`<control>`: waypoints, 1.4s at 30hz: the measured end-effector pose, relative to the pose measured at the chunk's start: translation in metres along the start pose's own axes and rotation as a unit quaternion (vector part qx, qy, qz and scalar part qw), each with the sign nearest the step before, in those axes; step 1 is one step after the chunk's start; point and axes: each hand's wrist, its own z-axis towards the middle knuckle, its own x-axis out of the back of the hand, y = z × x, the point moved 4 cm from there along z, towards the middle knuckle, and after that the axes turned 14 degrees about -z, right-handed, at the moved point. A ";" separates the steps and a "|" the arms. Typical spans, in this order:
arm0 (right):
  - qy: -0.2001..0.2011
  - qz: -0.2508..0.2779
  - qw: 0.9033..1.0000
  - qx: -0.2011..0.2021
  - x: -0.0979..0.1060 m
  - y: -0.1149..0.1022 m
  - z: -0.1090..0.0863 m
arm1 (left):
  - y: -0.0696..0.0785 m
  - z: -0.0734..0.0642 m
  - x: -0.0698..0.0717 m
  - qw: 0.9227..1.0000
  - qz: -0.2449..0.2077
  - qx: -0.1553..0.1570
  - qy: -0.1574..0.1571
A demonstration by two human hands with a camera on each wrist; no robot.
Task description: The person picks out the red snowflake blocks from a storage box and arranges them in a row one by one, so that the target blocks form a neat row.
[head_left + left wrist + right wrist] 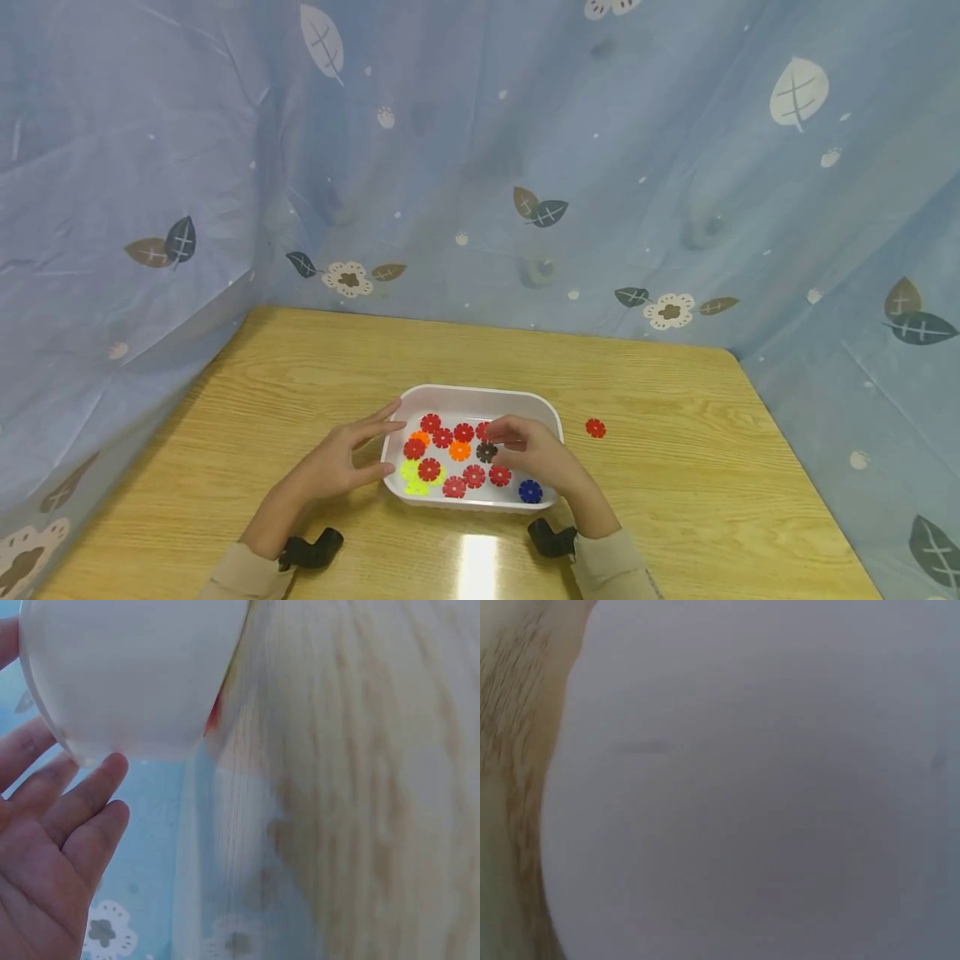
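Note:
A white plastic tub stands on the table, holding toothed plastic snowflake discs, most of them red. Among them are a dark brown disc, a dark blue disc, an orange disc and yellow discs. My left hand is at the tub's left end, fingers spread and fairly straight; in the left wrist view its fingers are beside the outer wall. Over the tub's right part, my right hand reaches in, thumb and fingers apart around the brown disc. The right wrist view shows mainly blurred white wall.
One red disc lies on the wooden table to the right of the tub. A blue curtain with leaf prints hangs behind and at both sides. Black wrist devices sit below both hands.

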 end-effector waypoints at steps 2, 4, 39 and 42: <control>-0.011 -0.027 1.000 -0.007 -0.002 0.000 0.001 | 0.000 0.001 0.000 1.000 0.003 -0.002 0.000; -0.017 -0.053 0.998 -0.012 -0.002 0.000 0.002 | 0.001 0.001 -0.001 1.000 0.001 0.000 -0.002; -0.049 -0.267 0.962 -0.030 -0.015 -0.003 0.004 | 0.002 0.001 0.001 1.000 -0.003 0.008 0.001; -0.057 -0.275 0.959 -0.030 -0.017 -0.003 0.003 | 0.002 0.001 0.001 1.000 0.000 0.008 0.001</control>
